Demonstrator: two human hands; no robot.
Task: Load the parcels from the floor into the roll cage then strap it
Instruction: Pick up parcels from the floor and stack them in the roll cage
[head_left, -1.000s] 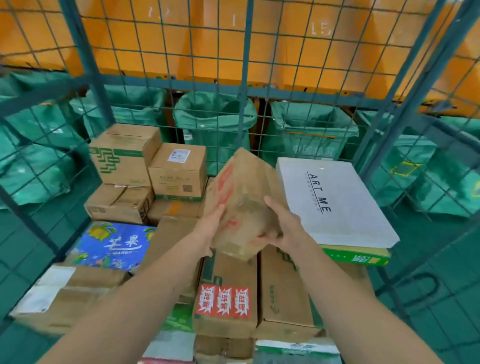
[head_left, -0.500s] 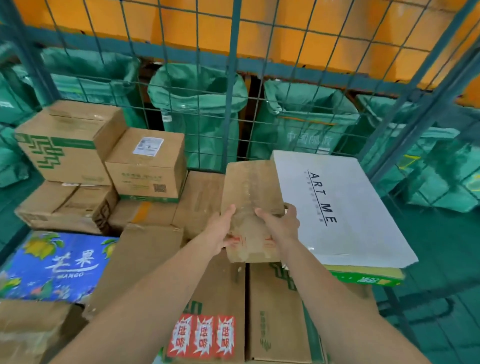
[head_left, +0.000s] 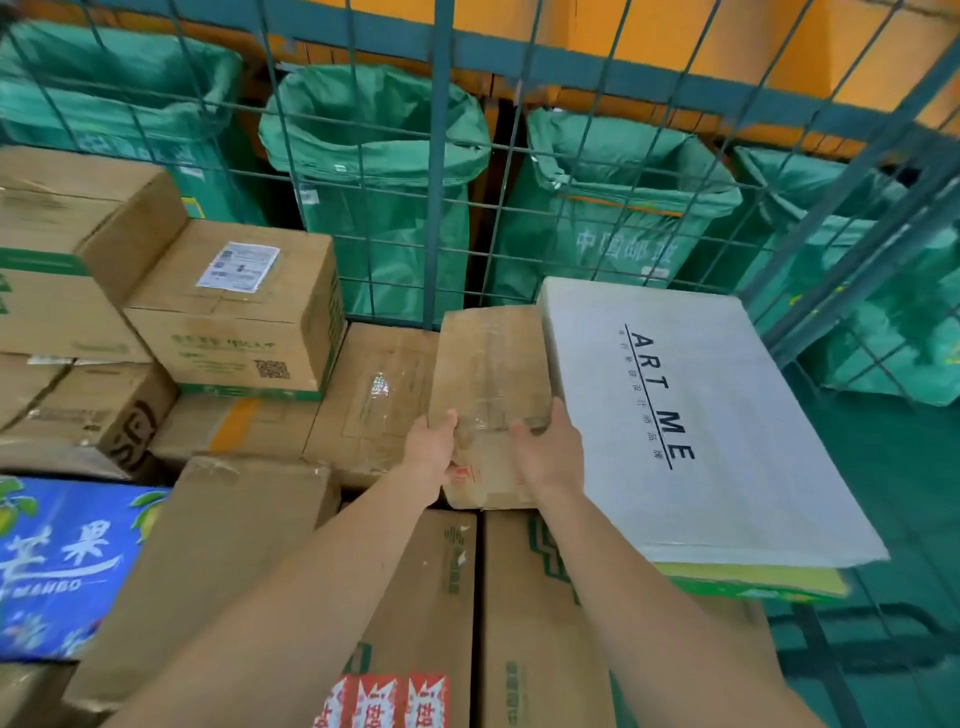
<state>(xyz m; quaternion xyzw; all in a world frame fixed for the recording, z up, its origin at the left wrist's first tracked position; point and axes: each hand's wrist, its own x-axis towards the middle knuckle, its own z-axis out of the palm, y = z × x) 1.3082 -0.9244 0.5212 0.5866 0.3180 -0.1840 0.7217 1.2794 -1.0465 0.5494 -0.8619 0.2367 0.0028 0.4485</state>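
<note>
A taped brown cardboard parcel (head_left: 491, 364) lies flat on the stack inside the roll cage (head_left: 435, 171), between a brown carton and a white "ART ME" box (head_left: 691, 415). My left hand (head_left: 431, 447) grips the parcel's near left edge. My right hand (head_left: 548, 452) holds its near right edge, against the white box. Both thumbs lie on top of the parcel.
Stacked cartons (head_left: 234, 306) fill the cage's left and back. A blue mango box (head_left: 57, 566) sits at the left. Long brown cartons (head_left: 530, 623) lie under my arms. Green mail sacks (head_left: 374, 171) hang behind the mesh. Green floor (head_left: 893, 519) shows at the right.
The parcel, held tilted upright in the air a second ago, has been laid flat and pushed toward the back mesh beside the white box. Both hands stay on its near end.
</note>
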